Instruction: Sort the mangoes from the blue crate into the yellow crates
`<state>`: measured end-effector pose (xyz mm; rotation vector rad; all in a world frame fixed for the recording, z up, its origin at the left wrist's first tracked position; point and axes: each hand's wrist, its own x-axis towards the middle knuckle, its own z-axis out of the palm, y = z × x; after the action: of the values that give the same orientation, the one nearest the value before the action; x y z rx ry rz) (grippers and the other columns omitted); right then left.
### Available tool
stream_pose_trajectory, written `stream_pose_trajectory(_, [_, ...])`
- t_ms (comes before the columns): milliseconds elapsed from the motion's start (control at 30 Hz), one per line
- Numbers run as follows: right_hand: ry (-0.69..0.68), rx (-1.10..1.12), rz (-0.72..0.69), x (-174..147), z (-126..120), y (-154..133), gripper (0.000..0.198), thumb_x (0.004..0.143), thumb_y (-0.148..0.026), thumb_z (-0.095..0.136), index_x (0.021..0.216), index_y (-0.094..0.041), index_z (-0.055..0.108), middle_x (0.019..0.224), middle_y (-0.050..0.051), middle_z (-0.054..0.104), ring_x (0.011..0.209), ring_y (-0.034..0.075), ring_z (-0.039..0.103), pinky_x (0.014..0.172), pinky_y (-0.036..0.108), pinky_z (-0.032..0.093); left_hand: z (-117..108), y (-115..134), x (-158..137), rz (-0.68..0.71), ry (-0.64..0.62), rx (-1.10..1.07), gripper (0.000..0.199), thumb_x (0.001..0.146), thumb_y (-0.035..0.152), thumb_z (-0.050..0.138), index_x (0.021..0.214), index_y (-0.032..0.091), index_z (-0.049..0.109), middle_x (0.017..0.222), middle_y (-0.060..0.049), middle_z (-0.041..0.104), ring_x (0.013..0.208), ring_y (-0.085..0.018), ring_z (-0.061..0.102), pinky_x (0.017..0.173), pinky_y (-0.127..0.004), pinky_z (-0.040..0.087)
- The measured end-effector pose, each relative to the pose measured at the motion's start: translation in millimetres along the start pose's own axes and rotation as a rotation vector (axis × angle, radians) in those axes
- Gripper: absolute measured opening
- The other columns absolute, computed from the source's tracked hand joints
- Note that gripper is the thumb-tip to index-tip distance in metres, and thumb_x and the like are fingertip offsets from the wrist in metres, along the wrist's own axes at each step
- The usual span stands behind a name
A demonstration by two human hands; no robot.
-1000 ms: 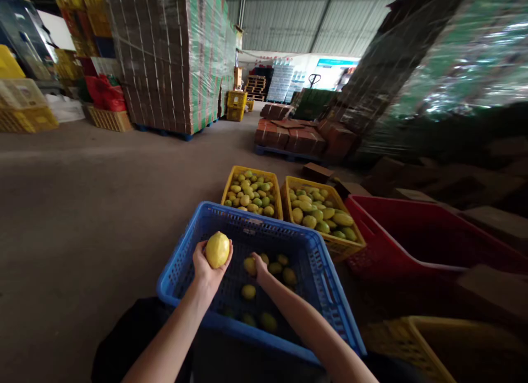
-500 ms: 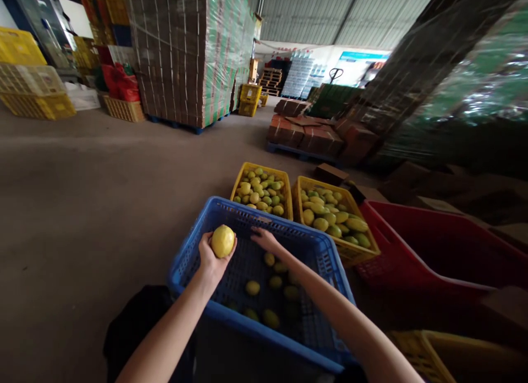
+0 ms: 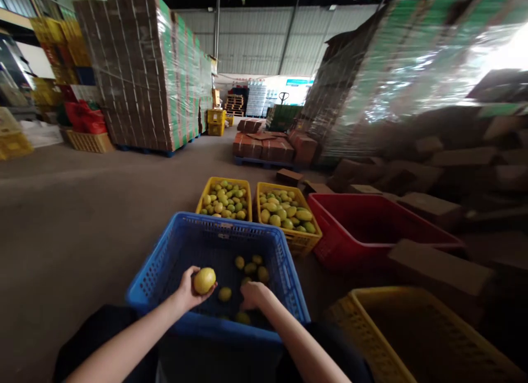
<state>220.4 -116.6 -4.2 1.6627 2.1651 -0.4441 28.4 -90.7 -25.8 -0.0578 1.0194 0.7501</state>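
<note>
My left hand (image 3: 192, 291) cradles a yellow mango (image 3: 205, 281), palm up, above the left part of a blue plastic crate (image 3: 142, 273). Down inside that crate, my right hand (image 3: 253, 295) has its fingers bent downward and drawn together. What they grip, if anything, is hidden behind the hand. A few mangoes lie close by on the crate floor: one mango (image 3: 225, 294) between the hands, another mango (image 3: 263, 274) just beyond the right hand, and a greenish mango (image 3: 243, 317) near the front wall.
Two yellow crates full of mangoes, the left crate (image 3: 203, 198) and the right crate (image 3: 303, 242), stand against the blue crate's far side. A red bin (image 3: 342, 251) and a yellow crate (image 3: 363, 322) are at the right. Cardboard (image 3: 441, 264) lies beside them; wrapped box stacks (image 3: 124, 75) stand behind.
My right hand has moved from the crate's far side down toward the near mangoes. My left hand still holds its mango, now lower and nearer. The view has swung right.
</note>
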Motion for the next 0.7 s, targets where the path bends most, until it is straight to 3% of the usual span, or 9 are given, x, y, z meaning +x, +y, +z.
stream_pose_trajectory(167, [0.069,-0.007,-0.081,-31,-3,-21,0.037,0.081,-0.035,0.061,0.106,-0.01,0.069,0.106,0.017,0.07,0.1,0.03,0.067,0.083,0.039,0.053,-5,-30,42,-0.067,0.124,0.395,0.021,0.08,0.036,0.05,0.075,0.016,0.055,0.054,-0.007,0.061,0.048,-0.02,0.061,0.041,-0.027,0.051])
stream_pose_trajectory(333, [0.03,0.001,-0.161,-39,16,-40,0.038,0.075,-0.031,0.067,0.103,-0.006,0.069,0.101,0.02,0.07,0.094,0.03,0.068,0.082,0.04,0.054,39,-52,87,-0.149,0.152,0.719,0.023,0.081,0.035,0.049,0.071,0.016,0.056,0.049,-0.007,0.058,0.037,-0.018,0.054,0.031,-0.024,0.041])
stream_pose_trajectory(500, [-0.017,0.019,-0.208,-31,54,-52,0.05,0.072,-0.034,0.072,0.112,-0.003,0.065,0.107,0.025,0.067,0.102,0.034,0.065,0.091,0.053,0.047,136,-53,133,-0.108,0.102,0.73,0.022,0.084,0.034,0.05,0.08,0.014,0.057,0.049,-0.005,0.057,0.035,-0.017,0.051,0.033,-0.024,0.04])
stream_pose_trajectory(633, [0.038,0.124,-0.17,-31,78,-52,0.048,0.075,-0.02,0.066,0.117,0.001,0.061,0.107,0.03,0.065,0.105,0.037,0.063,0.093,0.057,0.045,245,-40,168,-0.004,-0.056,0.648,0.017,0.083,0.028,0.056,0.088,0.012,0.059,0.058,-0.004,0.061,0.043,-0.014,0.053,0.038,-0.021,0.039])
stream_pose_trajectory(700, [0.055,0.134,-0.134,-31,90,-47,0.047,0.078,-0.014,0.06,0.122,0.001,0.057,0.111,0.032,0.063,0.11,0.039,0.06,0.091,0.059,0.046,302,-35,179,0.075,-0.194,0.544,0.02,0.084,0.029,0.056,0.093,0.011,0.059,0.067,-0.007,0.063,0.052,-0.015,0.057,0.042,-0.022,0.042])
